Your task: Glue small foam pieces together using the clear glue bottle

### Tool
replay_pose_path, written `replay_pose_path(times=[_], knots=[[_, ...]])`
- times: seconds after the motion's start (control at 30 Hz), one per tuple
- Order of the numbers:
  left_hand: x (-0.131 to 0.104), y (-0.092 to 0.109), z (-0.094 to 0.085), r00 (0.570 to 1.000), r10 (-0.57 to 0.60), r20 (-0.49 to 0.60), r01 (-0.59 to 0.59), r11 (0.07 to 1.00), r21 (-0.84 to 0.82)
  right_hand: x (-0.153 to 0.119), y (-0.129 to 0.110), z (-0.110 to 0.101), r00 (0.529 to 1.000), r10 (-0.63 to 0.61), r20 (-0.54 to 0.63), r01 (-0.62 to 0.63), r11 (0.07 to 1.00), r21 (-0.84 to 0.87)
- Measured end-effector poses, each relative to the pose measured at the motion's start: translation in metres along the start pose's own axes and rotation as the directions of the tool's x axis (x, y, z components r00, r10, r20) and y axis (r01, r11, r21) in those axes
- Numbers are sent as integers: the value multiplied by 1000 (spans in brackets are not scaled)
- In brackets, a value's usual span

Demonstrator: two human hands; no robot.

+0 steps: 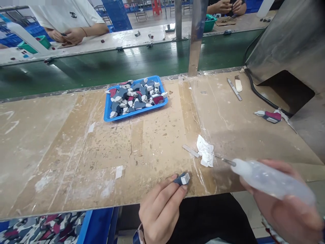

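Near the front edge of the table, my left hand [162, 206] pinches a small dark blue and light grey plastic part [183, 179] between thumb and fingers. Its pale end faces up and to the right. My right hand [286, 203], blurred, is wrapped round a translucent squeeze bottle [274, 179] with a thin metal needle tip pointing left. Just beyond that tip lies a crumpled white tissue [205, 151], with a flat metal strip [191, 150] sticking out at its left. The bottle's tip is apart from the part.
A blue tray [135, 117] heaped with similar parts stands at the back. A knife [234, 89], a small scraper [238, 83] and another part [271, 116] lie at right. Beyond runs a green conveyor [152, 61]; two people work across it. A blue crate [86, 227] sits lower left.
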State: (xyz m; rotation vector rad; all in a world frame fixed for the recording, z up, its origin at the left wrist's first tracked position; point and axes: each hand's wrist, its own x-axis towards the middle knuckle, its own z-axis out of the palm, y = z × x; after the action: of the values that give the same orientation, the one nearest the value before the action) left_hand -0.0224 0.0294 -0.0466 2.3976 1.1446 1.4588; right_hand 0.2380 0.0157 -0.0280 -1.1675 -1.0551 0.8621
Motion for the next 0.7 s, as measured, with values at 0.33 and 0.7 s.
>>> replay_pose_path(times=[0.33, 0.7], knots=[[1, -2, -4, 999, 37, 28, -38, 999, 9, 10, -5, 57, 945, -312, -100, 322, 941, 104], [2, -1, -8, 998, 35, 58, -37, 999, 19, 7, 10, 69, 877, -481, 7, 481, 877, -28]])
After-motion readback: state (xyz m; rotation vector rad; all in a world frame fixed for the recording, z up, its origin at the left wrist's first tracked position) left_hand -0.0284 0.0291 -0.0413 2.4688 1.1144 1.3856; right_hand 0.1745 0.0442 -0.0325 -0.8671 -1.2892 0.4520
